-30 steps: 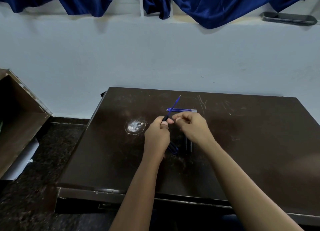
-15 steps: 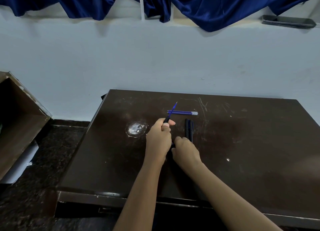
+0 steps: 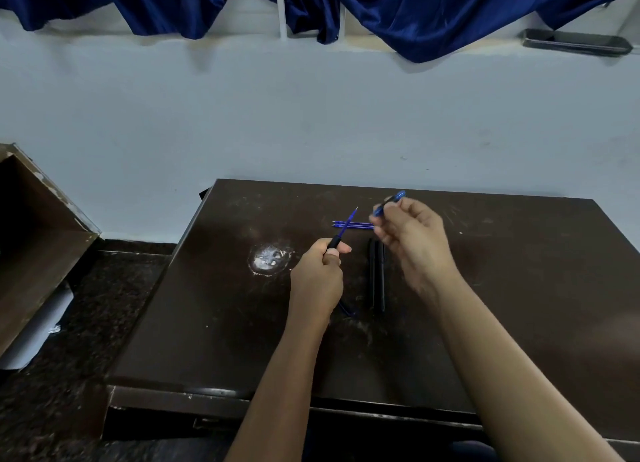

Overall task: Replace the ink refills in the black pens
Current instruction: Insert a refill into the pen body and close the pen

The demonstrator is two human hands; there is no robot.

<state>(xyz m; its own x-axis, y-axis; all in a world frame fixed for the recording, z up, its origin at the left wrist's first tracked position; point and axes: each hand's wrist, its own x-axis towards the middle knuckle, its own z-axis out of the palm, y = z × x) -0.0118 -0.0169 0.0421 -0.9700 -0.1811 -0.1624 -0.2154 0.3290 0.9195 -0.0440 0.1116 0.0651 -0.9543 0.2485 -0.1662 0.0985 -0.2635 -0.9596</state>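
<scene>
Right hand point(image 3: 412, 240) has lifted a blue-tipped piece point(image 3: 389, 203); refill point(image 3: 348, 223) protrudes.

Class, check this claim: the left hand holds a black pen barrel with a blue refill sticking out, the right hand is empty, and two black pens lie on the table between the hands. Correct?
Not quite. The head view shows the right hand pinching a small blue pen piece, so it is not empty. The left hand does hold the black pen barrel with the blue refill, and the two black pens lie on the table.
</scene>
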